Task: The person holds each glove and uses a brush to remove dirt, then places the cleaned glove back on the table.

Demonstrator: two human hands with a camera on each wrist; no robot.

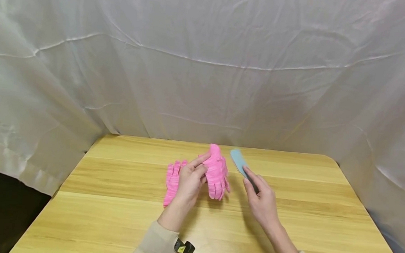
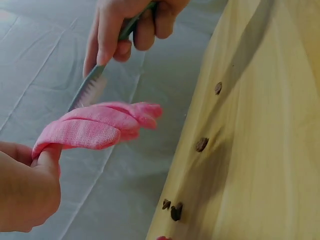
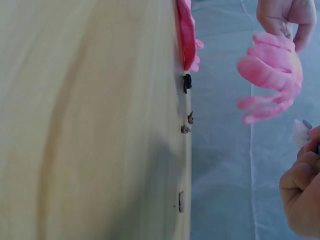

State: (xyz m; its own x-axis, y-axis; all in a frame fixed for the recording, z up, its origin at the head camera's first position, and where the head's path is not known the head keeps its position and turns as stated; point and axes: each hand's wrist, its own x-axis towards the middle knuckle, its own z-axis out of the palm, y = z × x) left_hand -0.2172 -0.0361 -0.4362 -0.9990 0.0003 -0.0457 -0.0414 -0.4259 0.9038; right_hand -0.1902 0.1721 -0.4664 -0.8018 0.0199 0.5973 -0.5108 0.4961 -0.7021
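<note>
My left hand point(image 1: 189, 182) pinches a pink knitted glove point(image 1: 216, 172) by its cuff end, above the table, with the glove's fingers hanging down to the right. A second pink glove point(image 1: 171, 183) lies flat on the table beside my left wrist, partly covered by that hand. In my right hand point(image 1: 263, 201) is a blue-grey brush point(image 1: 238, 160), gripped by its handle. Pale bristles show in the left wrist view, where the brush point(image 2: 87, 90) is close to the held glove point(image 2: 85, 127); whether they touch I cannot tell.
Several small dark brown lumps point(image 2: 202, 144) are scattered on the wooden table point(image 1: 287, 226), as both wrist views show. Grey cloth point(image 1: 205, 83) hangs behind the table's far edge and along its sides. Black devices point(image 1: 185, 248) are strapped at the wrists.
</note>
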